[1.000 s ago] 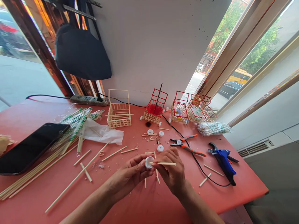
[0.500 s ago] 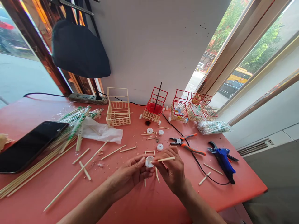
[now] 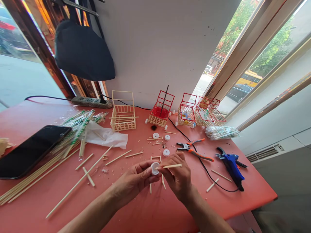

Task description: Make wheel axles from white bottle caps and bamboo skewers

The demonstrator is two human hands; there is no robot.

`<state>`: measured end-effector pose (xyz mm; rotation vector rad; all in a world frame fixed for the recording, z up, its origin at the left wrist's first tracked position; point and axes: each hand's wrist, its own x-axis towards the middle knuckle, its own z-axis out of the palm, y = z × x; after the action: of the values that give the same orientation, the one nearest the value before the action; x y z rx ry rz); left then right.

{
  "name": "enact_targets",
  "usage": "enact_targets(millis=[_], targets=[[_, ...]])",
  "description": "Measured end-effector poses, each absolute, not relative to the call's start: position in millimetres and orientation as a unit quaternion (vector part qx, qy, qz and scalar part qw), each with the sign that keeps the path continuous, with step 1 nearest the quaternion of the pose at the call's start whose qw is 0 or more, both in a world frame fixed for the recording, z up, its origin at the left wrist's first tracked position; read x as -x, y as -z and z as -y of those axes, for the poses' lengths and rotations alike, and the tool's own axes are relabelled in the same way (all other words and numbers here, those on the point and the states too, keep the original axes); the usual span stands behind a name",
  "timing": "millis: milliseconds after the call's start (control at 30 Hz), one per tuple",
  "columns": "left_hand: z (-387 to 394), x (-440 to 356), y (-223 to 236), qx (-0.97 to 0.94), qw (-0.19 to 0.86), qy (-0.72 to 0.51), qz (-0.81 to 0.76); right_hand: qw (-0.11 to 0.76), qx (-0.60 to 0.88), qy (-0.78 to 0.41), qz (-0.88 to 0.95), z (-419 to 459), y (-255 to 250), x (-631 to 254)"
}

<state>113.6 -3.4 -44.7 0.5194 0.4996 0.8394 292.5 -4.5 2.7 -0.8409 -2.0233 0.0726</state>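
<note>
- White cap (image 3: 155, 168), pinched at its edge by the fingertips of the left hand (image 3: 136, 178), is held above the red desk (image 3: 145, 215), its open face turned up towards the wearer.
- The right hand (image 3: 178, 176) grips a short wooden stick (image 3: 173, 166) between thumb and fingers, close to the end that meets the cap.
- The stick's long axis lies nearly crosswise, its near-cap end at the opening and its free end pointing right; whether that end touches the inside is too small to tell.
- The left hand is the nearer, in contact with the cap; the right hand's fingertips sit just beside its rim.
- Beneath and just beyond the hands stands or lies a small stick frame (image 3: 155, 157), partly hidden.
- Another white cap (image 3: 166, 152) rests beyond the hands, with pliers (image 3: 202, 157) and a blue glue gun (image 3: 232, 166) to the right.
</note>
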Motion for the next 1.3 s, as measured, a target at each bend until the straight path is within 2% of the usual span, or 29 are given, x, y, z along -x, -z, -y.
enact_targets(millis=[333, 633, 1300], targets=[[5.7, -115.5, 42.2, -0.234, 0.868, -0.398, -0.182, 0.443, 0.361, -0.046, 0.819, 5.5, -2.3, -294.0], [4.4, -117.0, 43.6, -0.236, 0.857, -0.417, -0.192, 0.424, 0.326, -0.087, 0.841, 3.3, -5.3, -293.1], [9.3, -117.5, 38.2, -0.225, 0.859, -0.399, -0.228, 0.434, 0.333, -0.058, 0.835, 4.3, -3.4, -292.0]])
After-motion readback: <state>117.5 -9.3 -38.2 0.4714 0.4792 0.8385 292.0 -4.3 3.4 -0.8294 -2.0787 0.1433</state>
